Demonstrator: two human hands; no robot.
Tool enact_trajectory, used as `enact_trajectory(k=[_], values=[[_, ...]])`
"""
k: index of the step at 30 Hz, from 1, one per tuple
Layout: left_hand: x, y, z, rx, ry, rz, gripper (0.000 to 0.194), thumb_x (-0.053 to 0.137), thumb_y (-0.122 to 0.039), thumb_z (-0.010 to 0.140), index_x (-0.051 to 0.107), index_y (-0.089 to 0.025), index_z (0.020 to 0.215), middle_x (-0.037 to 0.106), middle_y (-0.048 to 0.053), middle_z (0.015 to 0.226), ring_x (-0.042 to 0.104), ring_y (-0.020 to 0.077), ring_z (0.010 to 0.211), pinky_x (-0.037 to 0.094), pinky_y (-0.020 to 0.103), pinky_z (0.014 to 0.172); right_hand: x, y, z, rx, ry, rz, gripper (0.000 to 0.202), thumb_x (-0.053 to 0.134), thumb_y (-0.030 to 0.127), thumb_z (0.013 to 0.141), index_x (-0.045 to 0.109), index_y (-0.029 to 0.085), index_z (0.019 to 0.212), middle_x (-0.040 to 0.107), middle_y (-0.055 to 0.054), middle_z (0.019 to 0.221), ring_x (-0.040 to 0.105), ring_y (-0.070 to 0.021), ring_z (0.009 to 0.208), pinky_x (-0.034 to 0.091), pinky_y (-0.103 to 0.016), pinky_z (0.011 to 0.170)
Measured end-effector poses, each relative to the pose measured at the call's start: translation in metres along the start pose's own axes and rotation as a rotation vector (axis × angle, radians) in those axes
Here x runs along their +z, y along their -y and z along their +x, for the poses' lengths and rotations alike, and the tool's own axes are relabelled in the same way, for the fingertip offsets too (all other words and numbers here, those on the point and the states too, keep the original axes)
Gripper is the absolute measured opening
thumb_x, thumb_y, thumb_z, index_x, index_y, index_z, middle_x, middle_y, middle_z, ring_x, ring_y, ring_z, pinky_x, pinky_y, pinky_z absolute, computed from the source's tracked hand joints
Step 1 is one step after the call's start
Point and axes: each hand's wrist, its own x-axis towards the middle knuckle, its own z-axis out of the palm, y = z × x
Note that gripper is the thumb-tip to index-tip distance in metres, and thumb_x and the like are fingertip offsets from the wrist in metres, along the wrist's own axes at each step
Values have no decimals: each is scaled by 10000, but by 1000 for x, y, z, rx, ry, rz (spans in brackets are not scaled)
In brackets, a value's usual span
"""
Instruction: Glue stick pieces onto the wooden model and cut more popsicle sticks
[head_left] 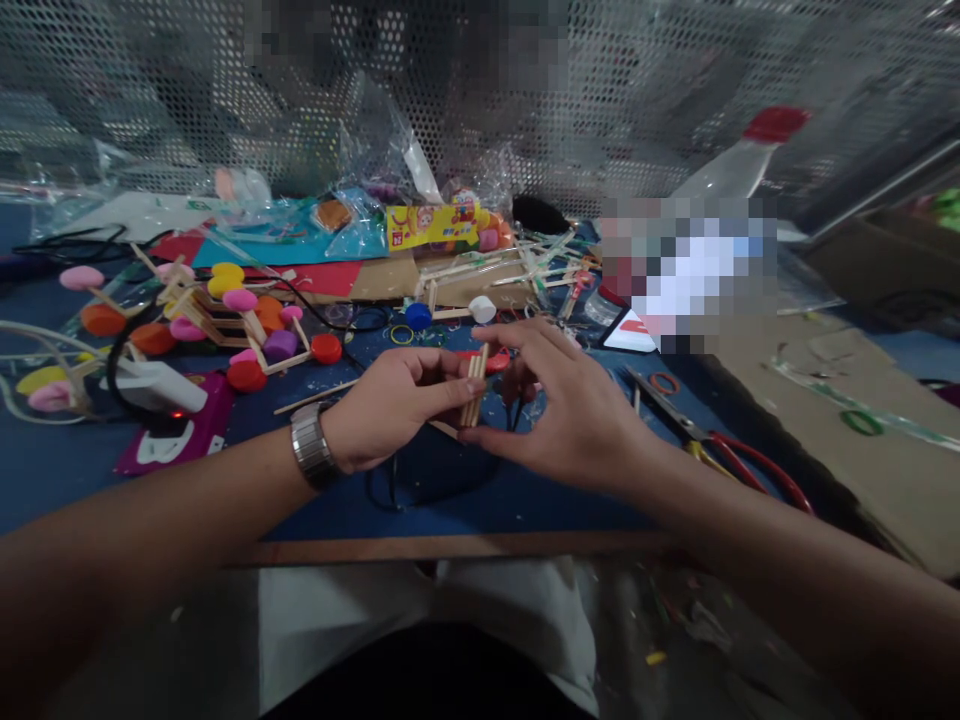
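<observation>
A small bundle of short wooden sticks (473, 390) stands nearly upright between my hands, above the blue table. My left hand (397, 400), with a metal watch (311, 443) on the wrist, pinches the sticks between thumb and fingers. Around the same bundle closes my right hand (570, 405), its forefinger at the top end and its thumb at the bottom end. Part of a red object (491, 362) shows just behind the sticks, mostly hidden by my fingers. A blue cap (418, 316) and a white cap (482, 309) lie beyond the hands.
Stick models with coloured clay and caps (244, 310) stand at the left, by a white charger (161, 385). Red-handled scissors (712, 445) lie at the right. Farther back are a clear bottle (724, 170), a yellow packet (431, 226) and loose sticks (487, 268).
</observation>
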Motion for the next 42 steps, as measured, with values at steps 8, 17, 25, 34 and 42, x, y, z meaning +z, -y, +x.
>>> enact_trajectory(k=[8,17,25,34,42], values=[[3,-2,-2,17,-50,79,360,926,-297,608,650,-115,750,631,-28,652,560,85,616,482,225,610,4,3,0,2,-1,0,604,768,265,733,523,178,1279,648,-112,1162,632,-185,764,545,-356,697],[1,-4,-1,23,-14,142,283,839,-309,694,617,-141,745,613,-32,659,569,98,627,482,235,625,-2,3,-2,-11,32,-15,747,842,434,754,476,220,1368,608,-163,1297,657,-309,1031,574,-461,837],[-1,-8,-8,83,297,739,144,687,-273,822,659,-147,758,617,-35,639,509,96,582,390,223,578,-18,-3,-12,-196,163,42,207,539,231,987,685,242,1134,749,-90,1071,686,-258,1042,543,-429,915],[11,-2,-17,229,305,1306,123,639,-143,824,618,-160,704,645,7,696,522,134,639,322,259,604,-2,-4,-25,136,296,112,141,725,109,764,734,221,849,784,2,805,712,-174,727,488,-271,655],[7,-2,-16,310,343,1381,87,612,-140,875,698,-151,877,733,51,878,656,181,813,421,274,727,3,-9,-18,321,367,323,88,742,187,783,726,229,708,759,35,698,676,-141,640,485,-254,620]])
